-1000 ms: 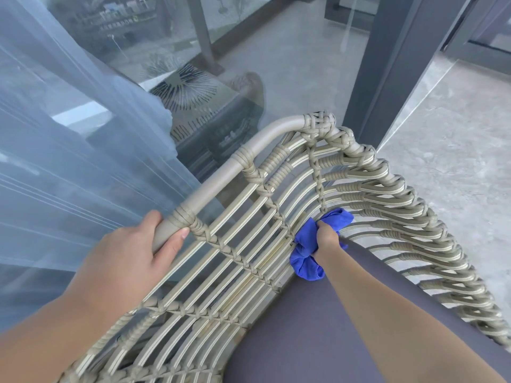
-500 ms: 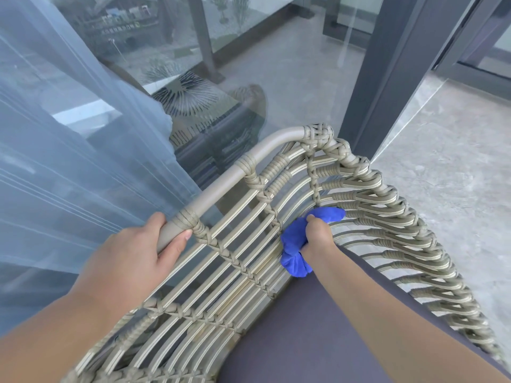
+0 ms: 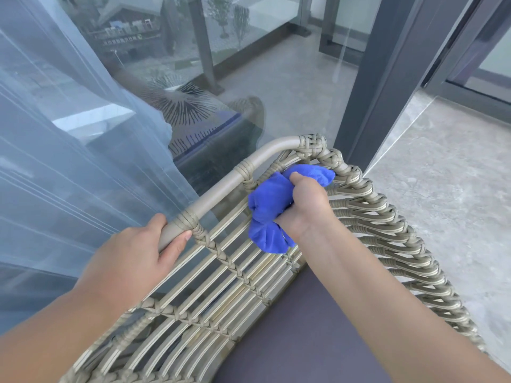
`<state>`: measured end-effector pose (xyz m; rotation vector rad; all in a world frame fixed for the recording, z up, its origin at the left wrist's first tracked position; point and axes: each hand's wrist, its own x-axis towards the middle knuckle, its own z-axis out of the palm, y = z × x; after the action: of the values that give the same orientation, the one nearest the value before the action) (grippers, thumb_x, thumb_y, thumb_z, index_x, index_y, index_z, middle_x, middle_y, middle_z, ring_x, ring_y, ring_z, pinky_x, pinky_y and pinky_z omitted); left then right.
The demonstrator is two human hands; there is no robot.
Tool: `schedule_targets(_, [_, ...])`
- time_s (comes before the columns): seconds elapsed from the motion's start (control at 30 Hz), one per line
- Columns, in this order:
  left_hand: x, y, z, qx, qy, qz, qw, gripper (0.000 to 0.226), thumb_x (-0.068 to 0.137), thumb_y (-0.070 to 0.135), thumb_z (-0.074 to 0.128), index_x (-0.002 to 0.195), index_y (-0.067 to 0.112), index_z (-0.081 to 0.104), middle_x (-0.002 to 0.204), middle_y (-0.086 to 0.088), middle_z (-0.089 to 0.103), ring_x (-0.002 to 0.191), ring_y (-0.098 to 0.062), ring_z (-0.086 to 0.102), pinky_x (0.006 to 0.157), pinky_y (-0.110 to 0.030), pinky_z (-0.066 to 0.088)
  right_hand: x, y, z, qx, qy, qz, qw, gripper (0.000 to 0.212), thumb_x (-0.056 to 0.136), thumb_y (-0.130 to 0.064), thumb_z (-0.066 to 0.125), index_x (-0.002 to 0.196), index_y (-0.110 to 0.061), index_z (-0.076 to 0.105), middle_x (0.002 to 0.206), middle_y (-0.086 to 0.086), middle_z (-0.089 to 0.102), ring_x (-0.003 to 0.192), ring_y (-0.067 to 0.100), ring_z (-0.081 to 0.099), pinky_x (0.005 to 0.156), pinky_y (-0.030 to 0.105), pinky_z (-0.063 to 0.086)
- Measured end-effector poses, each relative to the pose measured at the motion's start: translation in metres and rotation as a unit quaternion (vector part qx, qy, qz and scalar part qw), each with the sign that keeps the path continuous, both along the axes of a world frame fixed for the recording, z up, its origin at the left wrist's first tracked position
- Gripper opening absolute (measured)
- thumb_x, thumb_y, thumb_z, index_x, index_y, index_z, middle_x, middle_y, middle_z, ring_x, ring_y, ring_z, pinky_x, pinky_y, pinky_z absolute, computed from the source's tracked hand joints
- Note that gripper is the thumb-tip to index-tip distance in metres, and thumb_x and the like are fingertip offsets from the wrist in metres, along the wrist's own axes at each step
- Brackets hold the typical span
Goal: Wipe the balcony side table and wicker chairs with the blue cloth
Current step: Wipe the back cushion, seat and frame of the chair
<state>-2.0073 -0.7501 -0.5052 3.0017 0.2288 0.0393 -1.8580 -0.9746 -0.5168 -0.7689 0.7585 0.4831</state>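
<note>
A wicker chair (image 3: 276, 272) fills the lower frame, its cushion (image 3: 318, 341) at lower centre. The left hand (image 3: 130, 261) grips the top rail at left; the right hand (image 3: 301, 205) presses a cloth (image 3: 271, 205) inside the upper corner. Curtain (image 3: 69, 161) hangs at left, door frame (image 3: 387, 78) upper right.

The pale grey marbled floor (image 3: 442, 189) carries the wicker chair (image 3: 387, 217), which stands just beside a dark metal door frame (image 3: 387, 78) and a sheer curtain (image 3: 69, 161), with a dark grey cushion (image 3: 304, 341) lying on its seat.
</note>
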Motion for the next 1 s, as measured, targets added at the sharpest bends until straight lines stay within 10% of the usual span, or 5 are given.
schedule_targets(0.37, [-0.001, 0.009, 0.0, 0.026, 0.015, 0.016, 0.999, 0.044, 0.092, 0.07, 0.034, 0.078, 0.029, 0.037, 0.047, 0.005, 0.049, 0.043, -0.013, 0.051, 0.044, -0.036, 0.049, -0.026, -0.013, 0.039, -0.005, -0.063, 0.055, 0.996, 0.025, 0.108, -0.019, 0.049, 0.121, -0.001, 0.061, 0.09, 0.011, 0.071, 0.077, 0.026, 0.07, 0.074, 0.038, 0.054])
schedule_targets(0.67, [0.007, 0.007, 0.0, 0.044, 0.012, 0.035, 0.998, 0.048, 0.088, 0.074, 0.028, 0.078, 0.028, 0.041, 0.05, 0.005, 0.052, 0.045, -0.015, 0.054, 0.048, -0.036, 0.051, -0.035, -0.094, 0.025, -0.205, -0.265, 0.147, 0.931, 0.022, 0.11, -0.022, 0.048, 0.12, -0.029, 0.066, 0.11, -0.007, 0.078, 0.105, 0.016, 0.073, 0.094, 0.04, 0.058])
schedule_targets(0.83, [0.007, 0.002, 0.001, 0.043, 0.007, 0.046, 0.998, 0.056, 0.086, 0.08, 0.018, 0.08, 0.03, 0.042, 0.052, 0.005, 0.054, 0.049, -0.014, 0.056, 0.05, -0.034, 0.05, -0.013, -0.122, 0.031, -0.389, -0.516, 0.196, 0.738, 0.031, 0.11, -0.016, 0.044, 0.133, -0.034, 0.054, 0.124, -0.014, 0.066, 0.115, 0.0, 0.061, 0.097, 0.019, 0.047])
schedule_targets(1.0, [0.005, 0.001, 0.002, 0.05, -0.007, 0.028, 0.998, 0.067, 0.082, 0.088, 0.005, 0.08, 0.032, 0.043, 0.054, 0.005, 0.055, 0.051, -0.013, 0.056, 0.048, -0.031, 0.041, 0.035, -0.136, -0.01, -0.552, -0.67, 0.373, 0.327, 0.055, 0.097, -0.007, 0.044, 0.153, -0.008, 0.045, 0.155, 0.007, 0.046, 0.138, 0.025, 0.042, 0.113, 0.032, 0.035])
